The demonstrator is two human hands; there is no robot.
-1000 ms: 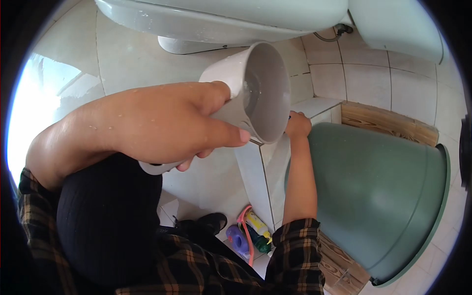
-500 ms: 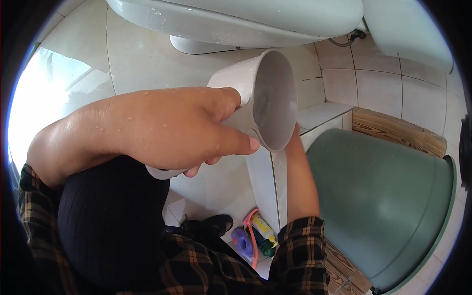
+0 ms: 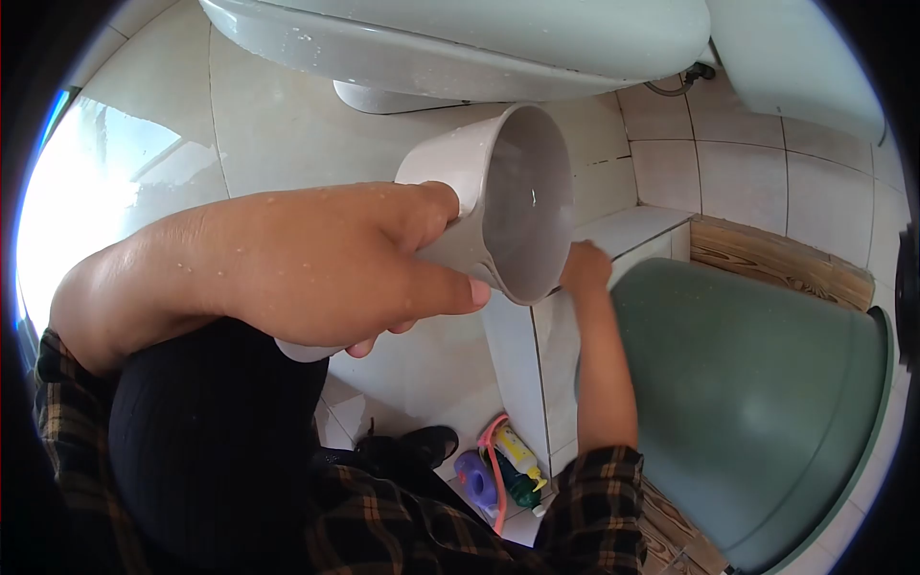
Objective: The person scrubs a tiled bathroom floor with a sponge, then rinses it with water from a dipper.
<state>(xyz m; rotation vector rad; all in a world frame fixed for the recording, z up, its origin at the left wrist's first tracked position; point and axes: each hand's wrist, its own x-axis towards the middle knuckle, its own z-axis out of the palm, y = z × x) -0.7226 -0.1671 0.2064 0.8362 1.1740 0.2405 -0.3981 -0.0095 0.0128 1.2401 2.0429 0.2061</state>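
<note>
My left hand (image 3: 355,264) is wrapped round the handle of a pale grey-white water dipper (image 3: 446,158). The dipper is tilted, its mouth facing right, and the inside looks wet and shiny. Behind its rim, my right hand (image 3: 586,266) shows with curled fingers, partly hidden by the dipper. Whether anything is in those fingers cannot be made out. A tiled ledge (image 3: 637,228) lies close by that hand, and a large green tub-like container (image 3: 738,402) stands just to its right. Water drops cling to my left forearm.
A white toilet (image 3: 460,43) with wet spots spans the top. On the floor lie a purple bottle (image 3: 474,484), a yellow bottle (image 3: 517,450), a dark green bottle (image 3: 520,491) and a pink strap (image 3: 496,479). Wood-look tiles (image 3: 776,259) edge the wall.
My right hand has come into sight beside the dipper's rim; earlier only its forearm showed. The dipper and my left hand have shifted slightly left and down.
</note>
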